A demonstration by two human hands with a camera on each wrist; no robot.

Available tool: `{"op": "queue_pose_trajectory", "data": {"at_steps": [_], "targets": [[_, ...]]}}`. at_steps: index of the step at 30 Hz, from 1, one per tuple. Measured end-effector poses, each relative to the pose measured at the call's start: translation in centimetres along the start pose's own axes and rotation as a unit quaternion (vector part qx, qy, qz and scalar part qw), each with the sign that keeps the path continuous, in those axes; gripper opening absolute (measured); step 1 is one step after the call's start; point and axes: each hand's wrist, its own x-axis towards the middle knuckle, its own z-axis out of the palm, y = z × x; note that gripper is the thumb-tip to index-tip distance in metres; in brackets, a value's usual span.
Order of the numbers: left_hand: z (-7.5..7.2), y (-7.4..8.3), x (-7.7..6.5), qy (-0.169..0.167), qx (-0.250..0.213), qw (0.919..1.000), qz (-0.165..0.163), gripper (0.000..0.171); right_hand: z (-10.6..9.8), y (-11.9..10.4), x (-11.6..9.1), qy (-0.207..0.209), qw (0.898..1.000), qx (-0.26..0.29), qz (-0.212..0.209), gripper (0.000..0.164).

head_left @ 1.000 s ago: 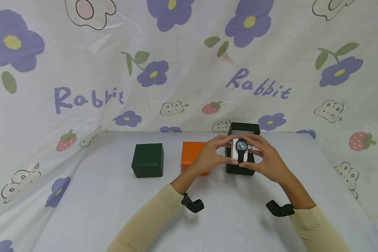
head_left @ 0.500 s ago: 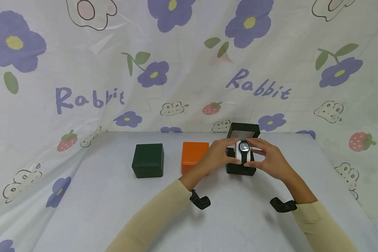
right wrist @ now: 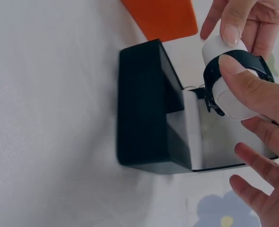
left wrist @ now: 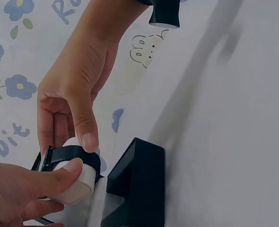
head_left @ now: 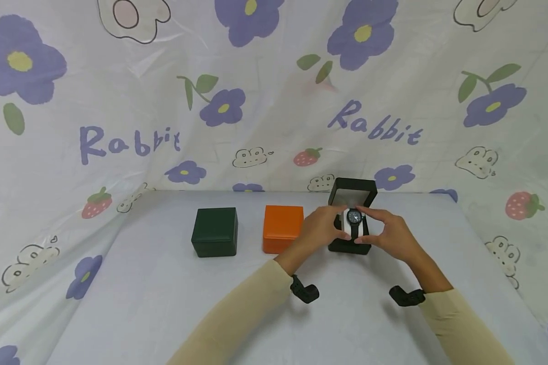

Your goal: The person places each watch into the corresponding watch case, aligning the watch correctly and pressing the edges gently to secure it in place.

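Note:
A black watch (head_left: 354,217) is strapped round a white watch cushion (left wrist: 78,185). My left hand (head_left: 320,226) pinches the cushion from the left, thumb at its near end. From the right, my right hand (head_left: 391,236) pinches it too; in the right wrist view its thumb lies across the dark strap (right wrist: 246,58) and the other fingers spread below. Both hands hold the cushion over a black watch box (right wrist: 139,106) whose lid (head_left: 353,184) stands raised at the back. Hands and cushion hide much of the box's inside in the head view; pale lining shows in the right wrist view.
Left of the black box sits a closed orange box (head_left: 283,223), partly behind the left hand. Farther left is a closed dark green box (head_left: 214,230). All stand on a white-covered table (head_left: 155,304), with a flower-printed cloth (head_left: 265,101) hanging behind.
Both hands have brought the cushion with the watch slightly right and down, nearer the black box. The left forearm has swung right, uncovering more of the orange box.

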Motion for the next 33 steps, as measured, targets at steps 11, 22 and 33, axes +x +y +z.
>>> {"op": "queue_pose_trajectory", "data": {"at_steps": [11,22,33], "targets": [[1.7,-0.2,0.6,-0.002,-0.004,0.9997,-0.025,0.073,1.0,1.4,0.4,-0.015,1.0,0.013,0.01,0.084],[3.4,-1.3,1.1,-0.004,-0.028,0.9993,-0.027,0.074,2.0,2.5,0.5,-0.033,0.999,0.023,0.028,0.081],[4.4,-2.0,1.6,0.002,-0.037,0.999,-0.024,0.072,2.5,3.6,0.6,-0.037,0.998,0.044,0.016,0.078]]}}
